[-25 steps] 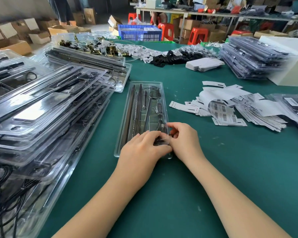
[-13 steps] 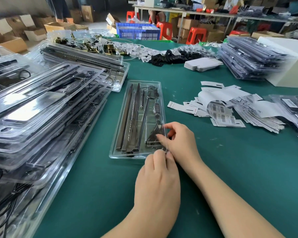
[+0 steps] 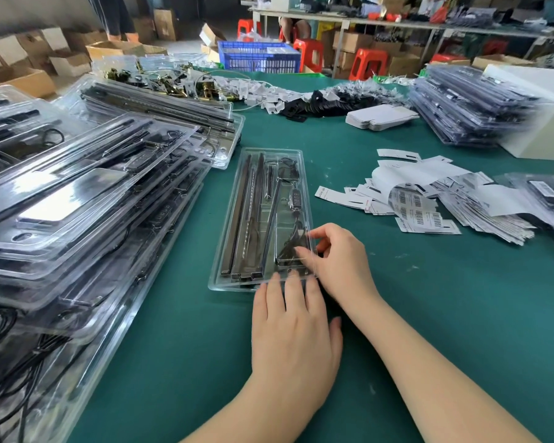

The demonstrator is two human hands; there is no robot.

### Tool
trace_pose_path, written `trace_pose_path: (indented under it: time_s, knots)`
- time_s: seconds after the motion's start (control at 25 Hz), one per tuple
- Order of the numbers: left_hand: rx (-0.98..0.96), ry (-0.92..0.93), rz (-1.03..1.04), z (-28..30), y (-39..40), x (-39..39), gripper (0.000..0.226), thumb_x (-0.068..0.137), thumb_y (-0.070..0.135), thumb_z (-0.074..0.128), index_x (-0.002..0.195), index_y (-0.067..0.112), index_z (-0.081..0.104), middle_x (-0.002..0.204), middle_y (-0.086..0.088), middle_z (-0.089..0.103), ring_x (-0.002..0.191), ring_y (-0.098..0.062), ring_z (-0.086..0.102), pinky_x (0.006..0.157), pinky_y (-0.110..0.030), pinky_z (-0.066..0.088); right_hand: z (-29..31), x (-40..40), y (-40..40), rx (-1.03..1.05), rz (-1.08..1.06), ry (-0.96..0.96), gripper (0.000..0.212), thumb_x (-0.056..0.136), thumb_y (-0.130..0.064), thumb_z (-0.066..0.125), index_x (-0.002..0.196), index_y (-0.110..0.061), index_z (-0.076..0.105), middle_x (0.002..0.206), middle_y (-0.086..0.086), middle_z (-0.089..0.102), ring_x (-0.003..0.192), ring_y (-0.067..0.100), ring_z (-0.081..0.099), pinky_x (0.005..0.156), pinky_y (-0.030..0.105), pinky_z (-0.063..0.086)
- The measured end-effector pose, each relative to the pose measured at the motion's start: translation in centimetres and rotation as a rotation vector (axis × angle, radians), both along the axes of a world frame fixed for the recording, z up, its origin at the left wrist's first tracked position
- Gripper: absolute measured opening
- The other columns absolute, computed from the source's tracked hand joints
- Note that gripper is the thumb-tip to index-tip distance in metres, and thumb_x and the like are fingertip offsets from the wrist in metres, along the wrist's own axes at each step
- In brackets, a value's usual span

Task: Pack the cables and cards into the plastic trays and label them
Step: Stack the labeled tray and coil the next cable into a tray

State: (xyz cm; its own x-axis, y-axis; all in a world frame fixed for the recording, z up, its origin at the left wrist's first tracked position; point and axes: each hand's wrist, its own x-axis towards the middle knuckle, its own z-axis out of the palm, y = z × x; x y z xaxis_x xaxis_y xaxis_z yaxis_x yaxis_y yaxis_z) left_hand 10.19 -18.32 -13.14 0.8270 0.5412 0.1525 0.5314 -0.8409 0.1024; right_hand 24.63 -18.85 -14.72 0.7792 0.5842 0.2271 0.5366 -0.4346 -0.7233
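Leftmost, a slumped stack of filled trays point(image 3: 87, 199) covers that side of the green bench point(image 3: 429, 314); thin clear plastic like this looks light and springy, so the pile probably slides easily. Centre, the plastic tray point(image 3: 227, 219) being packed lies lengthwise on the bench, with dark strips point(image 3: 242, 215) in its left channels and a thin cable point(image 3: 293, 225) with a small controller in the right pocket. The left hand point(image 3: 293, 330) lies flat with straight fingers, its tips touching the tray's near edge. Just right of it, the right hand point(image 3: 341, 263) curls its fingers at the near right corner, seemingly pinching the clear rim, though the exact contact is hard to read. Judging by the material, the tray will flex and skid; the rigid rim is the place to hold, pressing gently, since the limp cable may spring out. Further right lie loose cards point(image 3: 480, 215) and barcode labels point(image 3: 416, 212), light and easily scattered.
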Motion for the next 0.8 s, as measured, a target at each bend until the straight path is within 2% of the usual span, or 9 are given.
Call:
trace_pose_path:
  time_s: [0.16,0.24,0.36,0.44,0.52,0.6,0.68,0.8]
  knots:
    - [-0.007,-0.008,-0.044,0.0,0.8,0.6,0.054,0.081,0.042,0.061,0.121,0.007,0.062,0.123,-0.012,0.062,0.120,-0.032,0.056,0.104,-0.043,0.042,-0.1,-0.1,0.2,0.013,-0.038,-0.023,0.020,0.083,-0.026,0.073,0.100,-0.019,0.067,0.076,-0.006,0.057,0.070,0.010,0.051,0.063,0.020,0.035]
    - [-0.028,0.010,-0.083,-0.1,1.3,0.8,0.052,0.087,0.040,0.050,0.126,0.006,0.055,0.129,-0.012,0.055,0.132,-0.032,0.044,0.112,-0.042,0.031,-0.1,-0.2,0.3,0.011,-0.044,-0.033,0.020,0.083,-0.025,0.072,0.102,-0.019,0.069,0.071,-0.006,0.057,0.069,0.014,0.054,0.066,0.027,0.041]
    - [-0.009,0.016,-0.190,-0.2,2.5,0.9,0.050,0.092,0.039,0.036,0.133,0.010,0.044,0.136,-0.007,0.043,0.141,-0.026,0.028,0.117,-0.034,0.017,0.0,-0.2,0.2,0.020,-0.044,-0.038,0.018,0.084,-0.023,0.071,0.101,-0.020,0.070,0.064,-0.009,0.055,0.063,0.012,0.052,0.064,0.028,0.044]
    - [-0.008,0.004,-0.272,0.0,3.4,0.4,0.050,0.093,0.037,0.034,0.135,0.011,0.042,0.141,-0.005,0.040,0.142,-0.022,0.026,0.116,-0.030,0.018,0.1,-0.2,0.2,0.025,-0.046,-0.036,0.018,0.083,-0.023,0.072,0.101,-0.020,0.070,0.061,-0.010,0.054,0.059,0.007,0.051,0.063,0.026,0.043]
    - [-0.013,0.008,-0.335,0.3,4.0,-0.2,0.055,0.094,0.037,0.036,0.141,0.009,0.038,0.148,-0.006,0.033,0.141,-0.021,0.029,0.115,-0.030,0.020,0.3,-0.2,0.1,0.043,-0.048,-0.027,0.018,0.083,-0.024,0.073,0.101,-0.020,0.072,0.059,-0.010,0.054,0.057,0.002,0.051,0.059,0.017,0.040]
    - [-0.012,0.032,-0.368,0.3,4.3,-0.4,0.059,0.095,0.039,0.034,0.147,0.011,0.026,0.156,-0.005,0.015,0.139,-0.018,0.029,0.114,-0.028,0.018,0.5,-0.1,0.1,0.067,-0.043,0.002,0.017,0.083,-0.025,0.073,0.099,-0.021,0.073,0.057,-0.011,0.055,0.054,-0.001,0.052,0.057,0.008,0.038]
    - [-0.009,0.043,-0.350,0.2,4.3,-0.2,0.061,0.097,0.039,0.030,0.150,0.012,0.016,0.159,-0.005,-0.006,0.138,-0.017,0.027,0.113,-0.028,0.015,0.6,-0.1,0.0,0.072,-0.034,0.021,0.016,0.083,-0.026,0.073,0.099,-0.021,0.074,0.057,-0.010,0.056,0.053,-0.002,0.052,0.057,0.005,0.039]
    - [-0.001,0.070,-0.307,-0.1,3.6,0.2,0.064,0.099,0.037,0.026,0.152,0.009,0.006,0.161,-0.008,-0.011,0.147,-0.020,0.007,0.118,-0.031,0.004,0.6,0.0,0.0,0.072,-0.028,0.019,0.018,0.083,-0.026,0.074,0.100,-0.021,0.075,0.057,-0.010,0.058,0.053,0.000,0.053,0.056,0.005,0.039]
